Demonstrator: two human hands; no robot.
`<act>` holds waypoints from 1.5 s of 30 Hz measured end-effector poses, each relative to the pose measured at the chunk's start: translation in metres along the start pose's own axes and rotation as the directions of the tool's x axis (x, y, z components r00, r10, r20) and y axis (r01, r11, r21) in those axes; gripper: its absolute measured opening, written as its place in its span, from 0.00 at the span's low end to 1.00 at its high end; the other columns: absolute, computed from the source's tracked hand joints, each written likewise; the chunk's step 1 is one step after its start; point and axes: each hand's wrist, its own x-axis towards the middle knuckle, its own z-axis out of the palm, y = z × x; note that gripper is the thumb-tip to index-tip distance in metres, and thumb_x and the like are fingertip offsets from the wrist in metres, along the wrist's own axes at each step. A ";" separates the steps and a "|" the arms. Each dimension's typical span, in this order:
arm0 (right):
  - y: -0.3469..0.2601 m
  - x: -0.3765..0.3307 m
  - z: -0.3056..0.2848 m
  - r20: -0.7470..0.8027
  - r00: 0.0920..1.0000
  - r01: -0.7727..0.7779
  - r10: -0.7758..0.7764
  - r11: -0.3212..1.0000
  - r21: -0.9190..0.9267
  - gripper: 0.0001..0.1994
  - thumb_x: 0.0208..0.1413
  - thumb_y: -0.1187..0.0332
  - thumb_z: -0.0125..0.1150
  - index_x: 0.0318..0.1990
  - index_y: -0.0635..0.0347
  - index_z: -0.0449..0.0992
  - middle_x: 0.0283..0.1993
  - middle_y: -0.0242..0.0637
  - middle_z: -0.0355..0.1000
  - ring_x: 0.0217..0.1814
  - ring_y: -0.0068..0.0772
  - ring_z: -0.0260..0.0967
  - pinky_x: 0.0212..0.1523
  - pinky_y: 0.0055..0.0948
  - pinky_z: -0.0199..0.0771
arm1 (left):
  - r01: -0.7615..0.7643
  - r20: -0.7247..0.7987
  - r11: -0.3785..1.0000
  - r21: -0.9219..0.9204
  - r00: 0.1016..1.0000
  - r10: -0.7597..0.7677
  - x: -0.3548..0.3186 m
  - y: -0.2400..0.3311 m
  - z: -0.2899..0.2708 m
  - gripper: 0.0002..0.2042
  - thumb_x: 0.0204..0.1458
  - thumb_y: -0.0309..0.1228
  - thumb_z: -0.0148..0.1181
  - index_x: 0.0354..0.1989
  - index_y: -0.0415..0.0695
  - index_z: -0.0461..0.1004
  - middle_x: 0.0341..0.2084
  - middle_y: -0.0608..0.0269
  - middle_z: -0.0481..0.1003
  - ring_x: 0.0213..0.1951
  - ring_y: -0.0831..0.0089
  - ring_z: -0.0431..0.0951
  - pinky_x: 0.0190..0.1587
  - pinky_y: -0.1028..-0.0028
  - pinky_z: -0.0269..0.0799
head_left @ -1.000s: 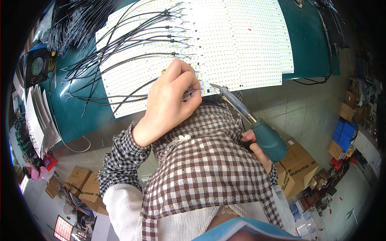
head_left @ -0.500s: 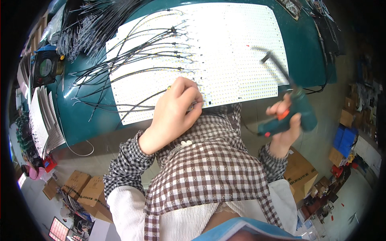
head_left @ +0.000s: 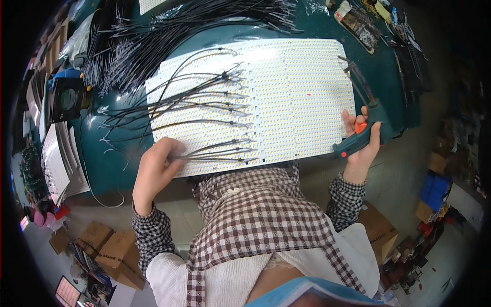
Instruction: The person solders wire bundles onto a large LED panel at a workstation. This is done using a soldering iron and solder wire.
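My right hand is wrapped around a green pistol-shaped soldering gun with an orange trigger, at the board's right edge. Its metal tip points up and left, over the right side of a white LED board covered in rows of small chips. Black cables lie across the board's left half, their stripped ends along a middle seam. At the lower left corner, my left hand is curled with thumb and fingers around the lowest black cables. Its fingertips are partly blurred.
Bundles of black cables pile up at the table's far left. A fan-like device and stacked white sheets stand at the left edge. Far right lies a grimy tray. Cardboard boxes sit on the floor.
My left hand has moved left from the board's seam to its lower left corner. The soldering gun has shifted slightly left and turned more upright. The board appears lower in view.
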 end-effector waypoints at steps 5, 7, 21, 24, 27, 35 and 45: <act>-0.006 0.001 0.006 -0.030 0.998 -0.048 0.049 0.997 0.053 0.24 0.68 0.55 0.53 0.59 0.69 0.68 0.39 0.36 0.75 0.46 0.34 0.75 0.71 0.53 0.60 | -0.143 -0.004 0.960 0.239 0.989 0.149 0.013 -0.012 -0.022 0.17 0.41 0.22 0.69 0.43 0.42 0.76 0.36 0.59 0.77 0.37 0.64 0.78 0.38 0.68 0.72; -0.008 0.003 0.006 -0.042 0.997 -0.057 0.058 0.998 0.030 0.25 0.68 0.54 0.52 0.59 0.69 0.67 0.39 0.36 0.75 0.46 0.35 0.75 0.69 0.51 0.64 | -0.197 -0.170 0.935 0.296 0.952 0.254 0.022 -0.008 -0.017 0.22 0.40 0.25 0.71 0.48 0.44 0.75 0.38 0.60 0.76 0.40 0.62 0.77 0.42 0.65 0.72; -0.006 0.022 0.007 0.035 0.994 -0.109 0.107 0.992 0.060 0.25 0.67 0.54 0.55 0.59 0.69 0.68 0.39 0.37 0.76 0.45 0.33 0.74 0.61 0.44 0.73 | -0.081 -0.210 0.939 0.334 0.965 0.158 0.008 -0.027 -0.029 0.54 0.23 0.42 0.83 0.68 0.50 0.64 0.43 0.58 0.69 0.47 0.57 0.72 0.51 0.59 0.67; -0.007 0.022 0.002 0.029 0.994 -0.108 0.107 0.993 0.051 0.25 0.67 0.54 0.55 0.59 0.69 0.68 0.39 0.37 0.75 0.45 0.33 0.74 0.61 0.43 0.73 | 0.048 -0.084 0.949 0.312 0.996 -0.023 -0.004 -0.021 -0.033 0.57 0.20 0.40 0.84 0.70 0.53 0.63 0.46 0.59 0.68 0.50 0.57 0.70 0.54 0.57 0.65; -0.007 0.021 0.004 0.025 0.994 -0.106 0.105 0.993 0.047 0.25 0.67 0.54 0.55 0.59 0.69 0.68 0.39 0.37 0.75 0.45 0.33 0.74 0.61 0.43 0.72 | 0.120 -0.064 0.975 0.185 0.992 -0.110 -0.015 -0.032 -0.033 0.55 0.25 0.32 0.82 0.71 0.53 0.60 0.40 0.57 0.73 0.44 0.60 0.74 0.49 0.62 0.69; -0.001 0.010 0.015 0.016 0.996 -0.093 0.092 0.996 0.018 0.26 0.66 0.53 0.56 0.59 0.69 0.68 0.39 0.36 0.75 0.45 0.33 0.74 0.62 0.45 0.70 | 0.137 0.037 0.940 -0.312 0.991 -0.132 -0.037 -0.043 -0.035 0.46 0.41 0.19 0.70 0.73 0.47 0.57 0.47 0.56 0.77 0.43 0.71 0.74 0.52 0.73 0.69; 0.017 0.017 0.024 0.109 0.988 -0.111 0.114 0.993 -0.031 0.27 0.65 0.53 0.57 0.59 0.68 0.67 0.39 0.36 0.75 0.45 0.33 0.74 0.61 0.45 0.71 | 0.524 -0.721 0.829 0.198 0.650 -0.239 -0.096 -0.029 0.029 0.16 0.54 0.30 0.67 0.50 0.42 0.76 0.33 0.58 0.79 0.40 0.69 0.79 0.38 0.71 0.73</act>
